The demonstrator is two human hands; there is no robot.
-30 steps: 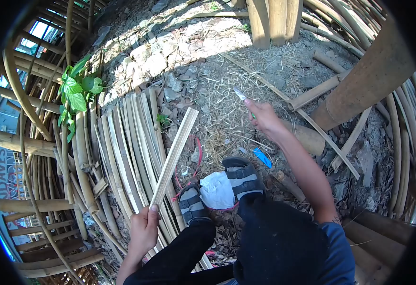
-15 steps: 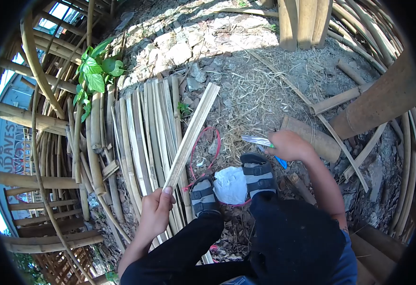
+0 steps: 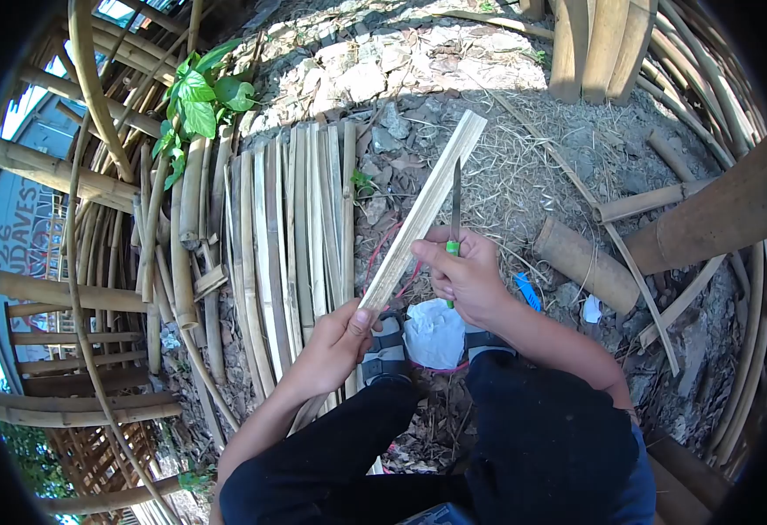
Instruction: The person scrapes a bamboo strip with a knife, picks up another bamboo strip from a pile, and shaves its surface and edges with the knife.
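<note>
Pers.'s L hand (image 3: 338,343) grips lower end of split bamboo strip (image 3: 425,214), ctr frame, slanting up-right; strip sits further R than 0.5 s ago. R hand (image 3: 471,273) grasps green handle of knife (image 3: 452,248); 0.5 s ago it was off to R w/ blade pointing L, now at strip's R edge, blade upright. Blade contact w/ strip: can't tell. Strip bundle (image 3: 265,254) L of ctr, white bag-like item (image 3: 434,336) btwn feet, blue obj. (image 3: 528,291) R of ctr, all same spots on ground.
</note>
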